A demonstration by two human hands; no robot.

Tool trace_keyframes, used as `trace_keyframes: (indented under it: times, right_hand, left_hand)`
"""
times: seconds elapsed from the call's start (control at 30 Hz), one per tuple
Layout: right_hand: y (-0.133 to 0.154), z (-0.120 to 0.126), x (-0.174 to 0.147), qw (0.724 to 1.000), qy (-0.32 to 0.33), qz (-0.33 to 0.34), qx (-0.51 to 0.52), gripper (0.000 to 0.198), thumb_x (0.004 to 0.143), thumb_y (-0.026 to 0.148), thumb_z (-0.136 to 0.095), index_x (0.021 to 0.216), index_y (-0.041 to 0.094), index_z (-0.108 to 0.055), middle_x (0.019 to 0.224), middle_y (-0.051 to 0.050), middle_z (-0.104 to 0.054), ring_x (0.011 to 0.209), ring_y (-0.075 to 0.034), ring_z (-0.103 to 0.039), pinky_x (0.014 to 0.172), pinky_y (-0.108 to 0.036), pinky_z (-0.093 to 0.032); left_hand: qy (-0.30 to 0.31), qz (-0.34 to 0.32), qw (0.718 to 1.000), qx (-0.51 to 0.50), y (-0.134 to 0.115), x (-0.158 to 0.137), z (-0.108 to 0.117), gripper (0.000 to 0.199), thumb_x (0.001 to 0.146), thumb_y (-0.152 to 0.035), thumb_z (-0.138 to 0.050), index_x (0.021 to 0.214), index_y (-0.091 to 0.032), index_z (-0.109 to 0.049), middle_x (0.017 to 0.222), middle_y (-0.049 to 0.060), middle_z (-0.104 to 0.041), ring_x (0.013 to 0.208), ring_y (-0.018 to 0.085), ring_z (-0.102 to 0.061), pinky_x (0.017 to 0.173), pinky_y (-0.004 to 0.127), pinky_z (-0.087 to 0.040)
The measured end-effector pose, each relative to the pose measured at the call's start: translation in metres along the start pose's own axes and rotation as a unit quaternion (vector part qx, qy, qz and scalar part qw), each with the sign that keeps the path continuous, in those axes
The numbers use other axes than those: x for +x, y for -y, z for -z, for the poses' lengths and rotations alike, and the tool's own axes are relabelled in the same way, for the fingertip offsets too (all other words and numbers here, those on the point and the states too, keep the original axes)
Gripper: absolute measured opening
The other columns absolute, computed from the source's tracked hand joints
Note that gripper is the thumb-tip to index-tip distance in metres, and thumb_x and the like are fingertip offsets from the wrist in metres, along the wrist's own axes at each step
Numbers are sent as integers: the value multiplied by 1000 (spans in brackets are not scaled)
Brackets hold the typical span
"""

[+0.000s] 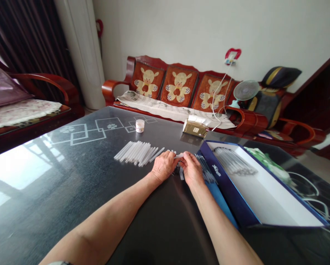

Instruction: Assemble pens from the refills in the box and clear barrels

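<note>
Close together over the dark table [109,184], my left hand [163,165] and my right hand [191,169] pinch a whitish translucent tube [179,156] between them. Fingers cover most of it, so its full length cannot be seen. Left of my hands lies a row of similar translucent tubes [135,152], side by side. Small dark and pale pieces show below my fingertips, too blurred to name. Just beyond my right hand, several thin dark-and-clear rods [207,171] rest on a blue surface [222,206] beside the box.
On the right stands a blue open box [231,195] with a white inside, holding a bundle of slim grey rods [235,161]. Farther back are a small round jar [139,126] and a tissue box [195,127]. A green-white bag [268,163] and white cables [316,198] lie past the box.
</note>
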State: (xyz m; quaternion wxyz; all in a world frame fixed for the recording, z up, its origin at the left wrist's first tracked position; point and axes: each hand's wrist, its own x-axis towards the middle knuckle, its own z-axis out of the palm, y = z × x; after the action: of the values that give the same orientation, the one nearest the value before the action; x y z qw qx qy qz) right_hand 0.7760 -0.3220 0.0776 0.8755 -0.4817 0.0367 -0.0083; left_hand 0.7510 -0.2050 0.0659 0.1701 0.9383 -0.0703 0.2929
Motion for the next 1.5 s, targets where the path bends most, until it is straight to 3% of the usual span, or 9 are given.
trace_keyframes:
  times: [0.3, 0.47, 0.63, 0.7, 0.8, 0.9, 1.0, 1.33, 1.5]
  right_hand:
    - [4, 0, 1, 999, 5, 38, 24, 35, 52, 29, -86, 79, 16, -68, 72, -1, -71, 65, -11, -64, 63, -24, -55]
    - [16, 10, 12, 998, 0, 49, 45, 38, 56, 30, -84, 88, 18, -67, 79, -1, -71, 70, -11, -65, 67, -24, -54]
    - [15, 24, 19, 991, -13, 104, -87, 37, 65, 38, -75, 96, 19, -67, 82, -1, -70, 70, -12, -64, 65, -25, -51]
    - [12, 31, 21, 957, -37, 176, -228, 35, 70, 40, -68, 98, 19, -68, 82, -2, -70, 72, -15, -63, 66, -27, -50]
    - [9, 41, 25, 864, -53, 270, -421, 32, 73, 38, -62, 96, 18, -70, 81, -4, -70, 73, -17, -62, 74, -31, -49]
    - [6, 50, 28, 784, -42, 311, -535, 30, 72, 32, -58, 95, 16, -69, 79, -6, -69, 72, -18, -62, 78, -32, -48]
    - [3, 54, 28, 726, -27, 321, -607, 24, 74, 30, -54, 86, 16, -69, 76, -8, -68, 72, -20, -62, 78, -32, -46]
    - [-5, 52, 24, 674, -54, 357, -645, 32, 86, 33, -42, 75, 16, -66, 71, -9, -64, 68, -19, -54, 67, -28, -36]
    - [-7, 48, 20, 650, -37, 351, -673, 31, 88, 28, -41, 70, 17, -63, 70, -7, -61, 66, -16, -49, 61, -27, -28]
  left_hand:
    - [43, 4, 998, -53, -6, 1, 4, 32, 97, -38, -38, 84, -18, -59, 80, 4, -66, 66, 14, -60, 56, 22, -37]
    - [43, 26, 990, -134, -9, 2, 5, 36, 97, -37, -38, 74, -18, -58, 62, 2, -61, 56, 11, -55, 56, 21, -36]
    - [-6, 17, 993, -117, -4, 0, -1, 33, 97, -39, -37, 83, -19, -59, 75, 4, -66, 68, 13, -61, 62, 21, -41]
    - [-17, 30, 995, -89, 1, -1, -4, 31, 97, -39, -38, 86, -19, -60, 80, 4, -67, 73, 14, -63, 64, 21, -42]
    - [-21, 46, 996, -68, 7, -1, -6, 30, 96, -39, -39, 88, -20, -60, 81, 4, -67, 75, 14, -63, 65, 21, -43]
    - [-22, 49, 996, -66, 9, -1, -7, 30, 96, -40, -39, 88, -20, -60, 81, 4, -67, 75, 13, -63, 65, 21, -43]
    - [-22, 49, 997, -63, 9, -1, -8, 31, 96, -41, -38, 89, -20, -60, 81, 4, -67, 75, 14, -64, 65, 21, -43]
    - [-31, 29, 996, -84, 9, -2, -10, 26, 96, -35, -40, 105, -19, -58, 93, 5, -68, 84, 14, -65, 71, 22, -48]
    - [-30, 57, 996, -55, 0, -3, -3, 27, 95, -36, -41, 98, -21, -63, 89, 5, -64, 80, 14, -62, 68, 22, -47]
